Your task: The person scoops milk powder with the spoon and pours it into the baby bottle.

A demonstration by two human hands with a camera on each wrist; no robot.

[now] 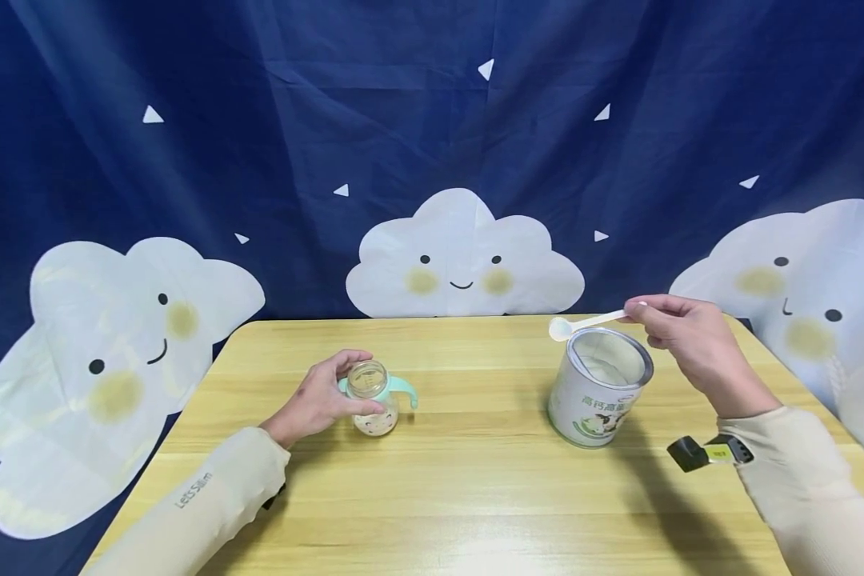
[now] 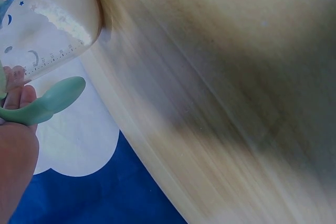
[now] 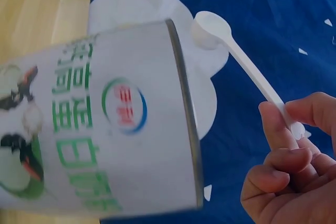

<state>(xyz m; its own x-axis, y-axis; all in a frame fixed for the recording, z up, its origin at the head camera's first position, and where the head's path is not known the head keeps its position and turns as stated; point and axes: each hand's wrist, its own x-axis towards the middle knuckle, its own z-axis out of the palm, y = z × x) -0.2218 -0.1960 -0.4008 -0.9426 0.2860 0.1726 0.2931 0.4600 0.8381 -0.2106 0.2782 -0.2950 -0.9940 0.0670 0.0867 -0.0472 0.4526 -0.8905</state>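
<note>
In the head view my left hand (image 1: 324, 400) grips a baby bottle (image 1: 376, 420) that stands uncapped on the table. The bottle has mint-green side handles (image 2: 62, 95), and the left wrist view shows white powder (image 2: 65, 22) inside its clear body. Over on the right, my right hand (image 1: 694, 344) pinches the end of a white measuring scoop (image 1: 560, 329) between thumb and fingers. The scoop's bowl hangs above the far left rim of an open milk powder can (image 1: 583, 400). Pale powder (image 1: 605, 372) shows inside the can. Green lettering covers its side in the right wrist view.
The light wooden table (image 1: 461, 480) carries both containers, with a wide stretch of wood between them. Behind its far edge hangs a dark blue curtain (image 1: 403, 96) printed with smiling clouds. A small black device (image 1: 713, 452) sits at the right wrist.
</note>
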